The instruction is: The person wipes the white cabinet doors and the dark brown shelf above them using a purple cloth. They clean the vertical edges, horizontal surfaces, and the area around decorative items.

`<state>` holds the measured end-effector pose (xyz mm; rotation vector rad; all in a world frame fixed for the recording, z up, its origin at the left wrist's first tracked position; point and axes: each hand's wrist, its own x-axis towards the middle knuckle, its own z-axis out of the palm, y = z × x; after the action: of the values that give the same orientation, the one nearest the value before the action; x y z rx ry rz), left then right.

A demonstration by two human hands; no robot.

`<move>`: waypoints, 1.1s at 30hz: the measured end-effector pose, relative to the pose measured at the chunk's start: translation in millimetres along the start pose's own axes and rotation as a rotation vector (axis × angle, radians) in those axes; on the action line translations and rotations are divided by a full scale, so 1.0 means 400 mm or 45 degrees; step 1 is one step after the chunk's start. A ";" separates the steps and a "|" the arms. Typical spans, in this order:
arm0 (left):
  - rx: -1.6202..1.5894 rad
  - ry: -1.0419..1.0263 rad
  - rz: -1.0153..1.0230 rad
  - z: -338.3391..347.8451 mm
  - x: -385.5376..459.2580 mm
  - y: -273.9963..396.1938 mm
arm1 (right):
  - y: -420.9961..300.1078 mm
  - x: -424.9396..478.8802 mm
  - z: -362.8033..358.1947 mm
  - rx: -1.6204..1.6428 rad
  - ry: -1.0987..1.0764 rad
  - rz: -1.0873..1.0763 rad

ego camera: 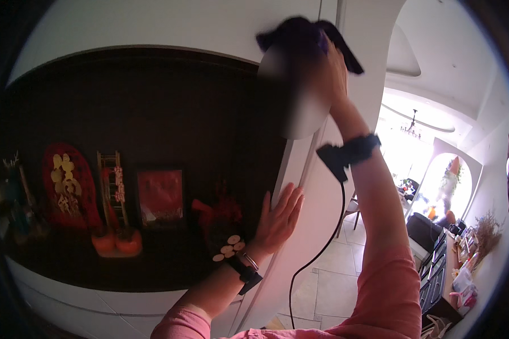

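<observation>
My right hand (337,78) is raised high and presses a dark purple cloth (299,31) on the upper white cabinet panel (237,25). One end of the cloth hangs past the back of the hand. A blurred patch hides part of the cloth and the fingers. Lower down, my left hand (280,222) lies flat on the white side edge (295,169) of the dark display niche (152,106), holding nothing. Each wrist wears a black strap, and a black cable (297,271) hangs from the right one.
Inside the niche stand a red ornament with gold characters (65,190), a small ladder ornament on orange pots (116,241), a red framed picture (160,197) and red decorations (220,212). To the right are a tiled floor (335,288) and a cluttered sideboard (439,267).
</observation>
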<state>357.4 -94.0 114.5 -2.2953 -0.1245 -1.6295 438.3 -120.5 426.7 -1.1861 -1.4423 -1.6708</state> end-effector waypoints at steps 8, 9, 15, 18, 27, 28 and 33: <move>-0.061 0.035 0.026 -0.011 -0.002 -0.004 | -0.100 -0.182 -0.036 -0.071 -0.012 -0.149; -0.076 0.039 0.036 -0.010 0.003 -0.003 | -0.094 -0.158 -0.033 -0.099 0.020 -0.175; 0.001 0.053 0.060 -0.010 0.000 -0.016 | -0.204 -0.004 0.030 -0.079 -0.008 -0.443; -0.005 0.003 0.016 0.011 -0.013 -0.007 | -0.411 0.055 0.048 0.091 0.206 -0.665; 0.000 -0.082 0.037 0.005 -0.009 -0.008 | -0.286 0.020 0.014 -0.139 0.071 -0.517; -0.009 -0.073 0.029 0.007 -0.010 -0.004 | -0.232 -0.010 0.003 -0.186 0.054 -0.481; 0.065 -0.027 0.038 0.019 -0.020 -0.004 | -0.101 -0.134 -0.066 -0.254 0.013 -0.220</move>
<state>361.0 -89.1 105.1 -2.2658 -0.1346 -1.5694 418.1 -142.8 361.3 -1.1837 -1.4328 -1.9748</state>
